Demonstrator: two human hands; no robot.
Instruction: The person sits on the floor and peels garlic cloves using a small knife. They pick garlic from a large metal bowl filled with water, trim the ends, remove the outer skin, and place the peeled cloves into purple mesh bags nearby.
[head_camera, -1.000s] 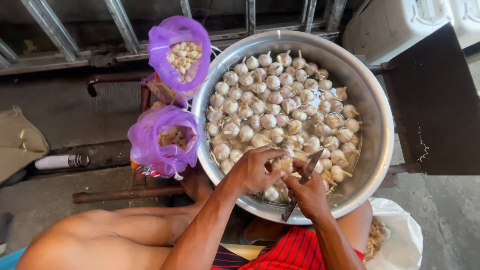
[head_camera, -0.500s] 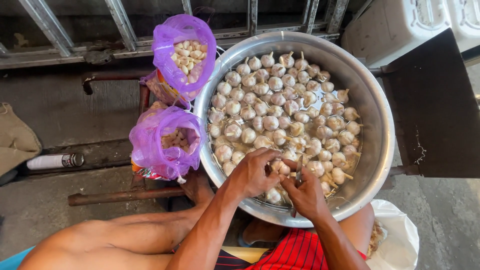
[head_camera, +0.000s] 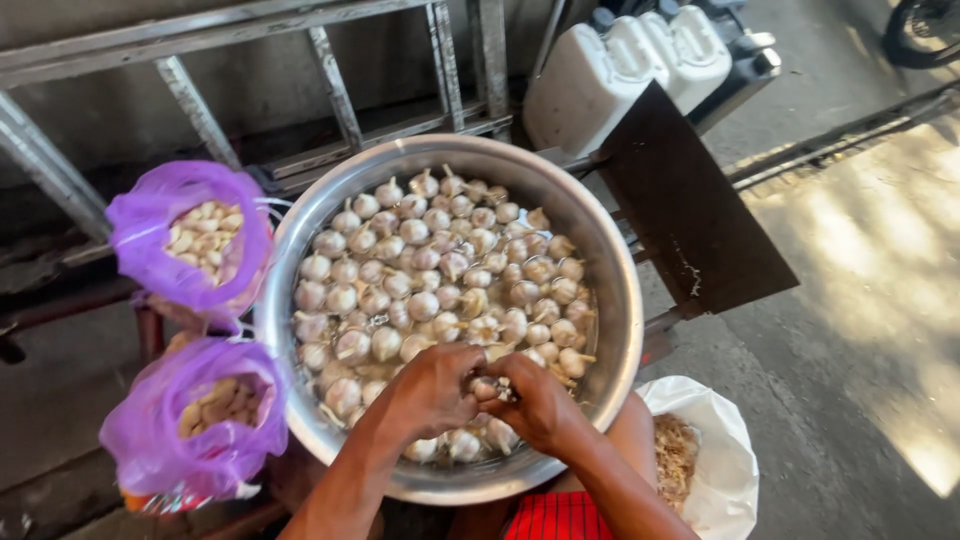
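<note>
A big round metal basin (head_camera: 610, 260) holds several whole garlic bulbs (head_camera: 430, 270). Both my hands meet over its near edge. My left hand (head_camera: 432, 388) and my right hand (head_camera: 538, 400) are closed together on one garlic bulb (head_camera: 490, 388), fingers pressed into it. A knife seen earlier in the right hand is hidden now.
Two purple plastic bags hang left of the basin: the upper bag (head_camera: 190, 245) and the lower bag (head_camera: 195, 420) both hold garlic cloves. A white bag (head_camera: 715, 450) with dry skins sits at lower right. A dark board (head_camera: 690, 210), white jerrycans (head_camera: 630, 65) and metal bars (head_camera: 330, 90) stand behind.
The view has shifted right and tilted. My hands have drawn closer together on the bulb at the basin's near edge; the knife blade no longer shows.
</note>
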